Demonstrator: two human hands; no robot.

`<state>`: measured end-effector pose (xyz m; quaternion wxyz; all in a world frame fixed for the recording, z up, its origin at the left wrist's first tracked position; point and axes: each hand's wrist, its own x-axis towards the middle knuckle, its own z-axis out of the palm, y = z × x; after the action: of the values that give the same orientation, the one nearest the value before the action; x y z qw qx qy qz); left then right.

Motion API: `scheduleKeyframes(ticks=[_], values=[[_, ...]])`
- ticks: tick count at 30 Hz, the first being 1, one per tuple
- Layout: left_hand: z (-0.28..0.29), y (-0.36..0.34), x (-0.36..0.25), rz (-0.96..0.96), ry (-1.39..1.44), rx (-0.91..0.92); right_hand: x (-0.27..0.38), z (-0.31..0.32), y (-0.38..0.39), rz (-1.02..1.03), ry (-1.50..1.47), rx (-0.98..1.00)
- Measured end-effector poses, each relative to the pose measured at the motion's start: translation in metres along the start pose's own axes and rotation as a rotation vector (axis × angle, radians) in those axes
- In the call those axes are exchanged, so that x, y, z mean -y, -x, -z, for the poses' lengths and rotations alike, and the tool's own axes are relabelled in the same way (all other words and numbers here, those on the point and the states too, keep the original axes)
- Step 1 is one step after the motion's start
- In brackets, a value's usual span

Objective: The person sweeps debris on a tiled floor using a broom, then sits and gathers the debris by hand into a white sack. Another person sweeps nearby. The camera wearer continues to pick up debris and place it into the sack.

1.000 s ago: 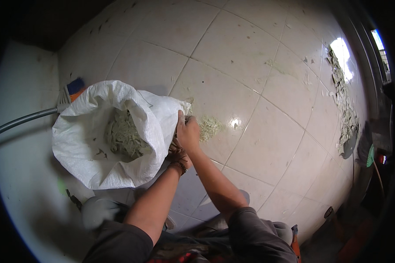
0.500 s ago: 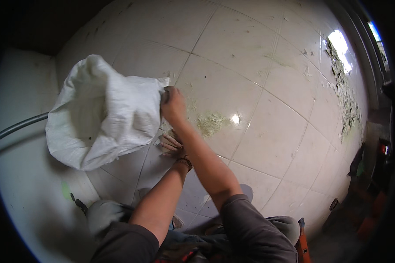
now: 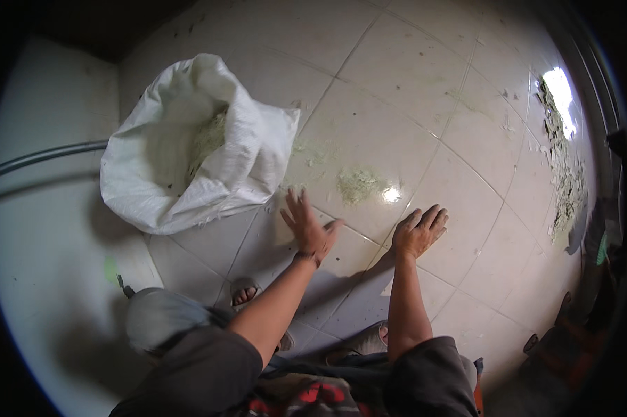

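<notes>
A white woven sack [image 3: 258, 146] lies on the tiled floor to the left, its wide mouth turned toward the wall. Pale greenish flakes [image 3: 208, 142] show inside it. My left hand [image 3: 311, 226] hovers just right of the sack's lower edge, fingers spread and nothing in it. Further right, my right hand [image 3: 419, 233] is over the tiles with its fingers stretched out, also holding nothing. Between and beyond the two hands sits a small heap of pale crumbs [image 3: 359, 184], with thinner dust spread toward the sack.
A long strip of peeled flakes [image 3: 560, 160] lies along the far right side of the floor. On the left, a dark hose or pipe [image 3: 49, 160] runs along the white wall [image 3: 42, 236] to behind the sack. My sandalled foot [image 3: 244, 292] is below the sack.
My right hand has let go of the sack and moved right and nearer. My left hand has lifted clear beside it. The sack now sits tilted so that flakes show inside.
</notes>
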<state>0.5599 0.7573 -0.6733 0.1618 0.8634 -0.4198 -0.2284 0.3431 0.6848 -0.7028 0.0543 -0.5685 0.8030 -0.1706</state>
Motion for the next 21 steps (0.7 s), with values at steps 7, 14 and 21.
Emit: scheduleKeyframes(ticks=[7,14,21], values=[[0.045,-0.022,0.033,-0.542,-0.195,-0.135,0.001,0.000,-0.001,-0.057,-0.001,-0.013],[0.138,-0.108,-0.044,-0.820,-1.486,-0.236,0.002,0.002,-0.003,-0.055,-0.007,-0.037],[0.180,-0.136,-0.043,-0.720,-1.042,-0.032,-0.001,0.000,-0.002,-0.044,-0.017,-0.050]])
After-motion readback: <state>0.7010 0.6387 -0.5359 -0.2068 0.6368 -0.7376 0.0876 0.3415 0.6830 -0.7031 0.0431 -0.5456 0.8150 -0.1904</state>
